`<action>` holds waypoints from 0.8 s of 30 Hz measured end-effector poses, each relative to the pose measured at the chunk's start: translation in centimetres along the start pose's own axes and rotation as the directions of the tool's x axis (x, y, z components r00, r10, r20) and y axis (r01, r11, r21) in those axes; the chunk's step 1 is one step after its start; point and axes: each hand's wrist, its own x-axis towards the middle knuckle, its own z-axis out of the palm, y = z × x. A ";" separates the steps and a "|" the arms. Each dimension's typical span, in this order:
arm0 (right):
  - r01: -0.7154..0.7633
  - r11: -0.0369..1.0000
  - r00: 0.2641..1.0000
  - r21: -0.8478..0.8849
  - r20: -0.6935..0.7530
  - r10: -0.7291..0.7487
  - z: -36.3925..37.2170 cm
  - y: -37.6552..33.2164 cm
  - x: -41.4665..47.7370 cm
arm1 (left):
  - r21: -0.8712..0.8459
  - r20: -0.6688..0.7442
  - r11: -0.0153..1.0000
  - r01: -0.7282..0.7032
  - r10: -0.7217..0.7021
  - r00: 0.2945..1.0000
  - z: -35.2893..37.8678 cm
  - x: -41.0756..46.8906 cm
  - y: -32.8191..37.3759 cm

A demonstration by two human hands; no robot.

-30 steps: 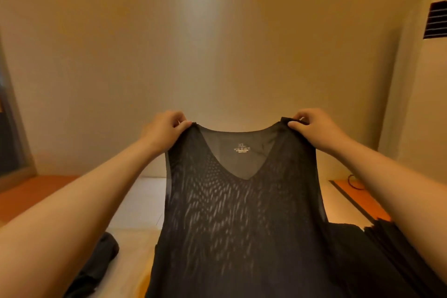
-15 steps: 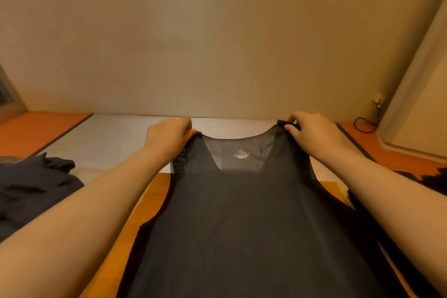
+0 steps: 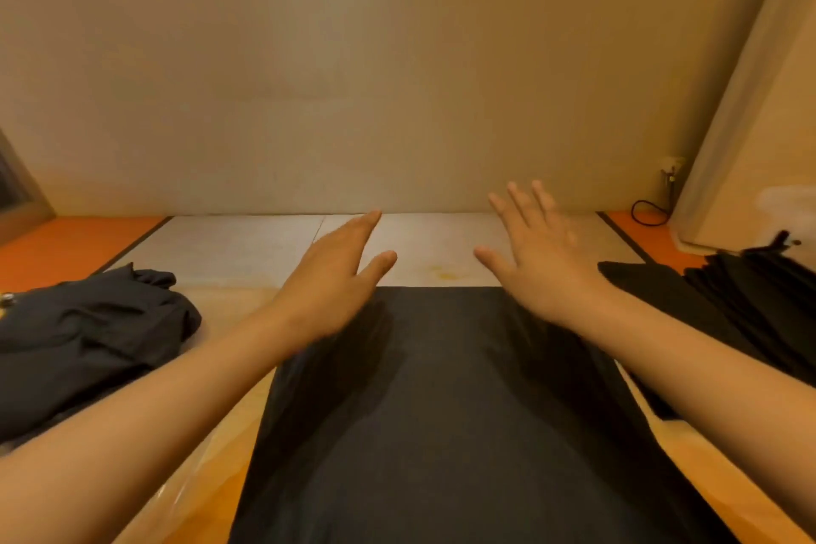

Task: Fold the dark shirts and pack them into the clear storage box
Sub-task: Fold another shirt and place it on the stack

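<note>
Dark shirt laid out flat; no fold made yet.

The dark shirt (image 3: pixel 441 389) is spread flat on the wooden surface (image 3: pixel 229 322), straight ahead. The left hand (image 3: pixel 335 278) and right hand (image 3: pixel 538 261) are held open over its far edge, fingers straight, the right ones spread, nothing gripped. A crumpled pile (image 3: pixel 88 322) is seen at left and a dark heap (image 3: pixel 728 300) at right. The clear storage box cannot be made out, so folding and packing are judged largely outstanding.

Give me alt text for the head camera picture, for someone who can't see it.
A dark shirt lies flat in the middle, the left hand and right hand open over its far edge. A crumpled dark pile sits to its left, more dark clothes to its right.
</note>
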 end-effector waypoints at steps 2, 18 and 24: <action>0.035 0.998 0.988 0.056 0.151 -0.043 -0.3 -1.0 -5.5 | -0.040 0.092 0.999 -0.004 0.008 0.996 0.5 -5.1 1.8; 0.137 0.989 0.893 -0.065 0.440 -0.095 3.4 -1.3 -16.9 | 0.312 0.366 0.950 0.035 -0.153 0.918 4.3 -14.2 -0.6; 0.059 0.995 0.908 -0.077 0.418 -0.022 5.2 -1.6 -12.1 | 0.312 0.348 0.950 0.015 -0.129 0.929 4.7 -9.4 -3.7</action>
